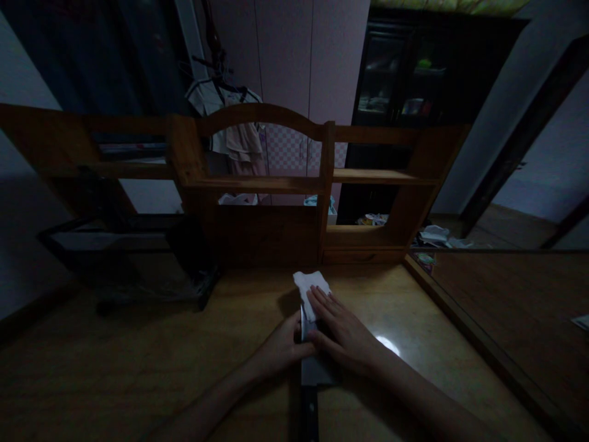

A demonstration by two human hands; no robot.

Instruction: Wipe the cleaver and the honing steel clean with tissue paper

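A cleaver [317, 370] with a broad metal blade and a black riveted handle [310, 414] points away from me above the wooden desk. My left hand [283, 347] grips the blade's left edge, thumb on the upper face and the other fingers curled beneath, partly hidden. A white tissue [309, 281] lies over the far end of the blade and sticks out past it. My right hand [343, 331] presses the tissue against the blade with its fingers, and its thumb rests on the metal. Neither hand is on the handle.
Along the desk's back stands a wooden shelf unit [257, 184]. On the left is a dark-framed glass tank [151, 264]. A raised wooden rim [460, 331] borders the desk's right side. Clothes [239, 123] hang behind, before a pale wardrobe [285, 61].
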